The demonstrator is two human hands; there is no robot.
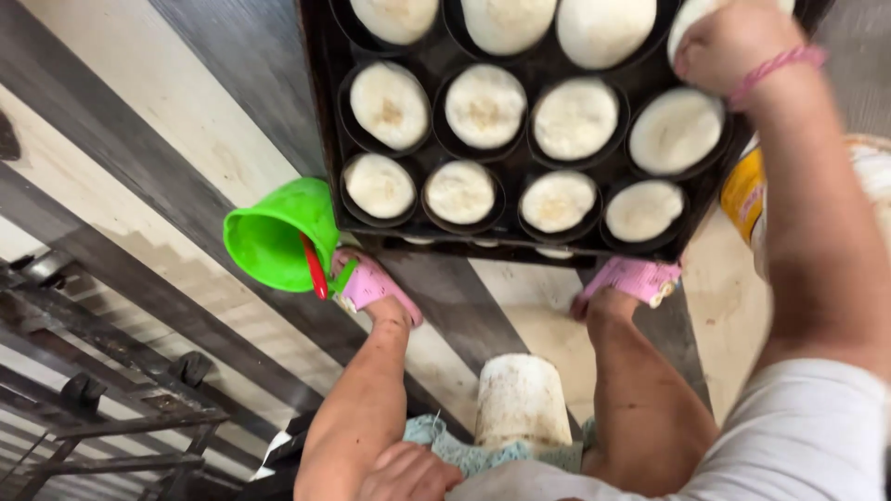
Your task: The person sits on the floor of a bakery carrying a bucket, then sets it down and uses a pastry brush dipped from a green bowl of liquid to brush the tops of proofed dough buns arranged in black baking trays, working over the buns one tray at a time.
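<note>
Head view: a dark baking tray (436, 57) with round wells is seen on the floor, each well filled w/ a pale dough round (484, 105). The right hand (726, 46) is placed at the tray's far right edge, approx. over the top-right well, fingers curled on a dough round (691, 20) there; a full clamp cannot be confirmed, the fingertips being cut off at the frame edge. A pink band is worn on that wrist. The left hand (406, 471) is held low, near the body, well apart from the right hand and from the tray; it rests loosely curled by a blue-green cloth (455, 447), nothing seen gripped. A white cylindrical container (522, 401) is located just right of the left hand, between the knees. A green plastic cup (277, 237) w/ a red utensil (314, 267) lies beyond the left hand, touching the tray's near-left corner. Pink sandals (373, 283) are positioned at the tray's near edge. A yellow-and-white container (750, 190) is seen below the right forearm.
</note>
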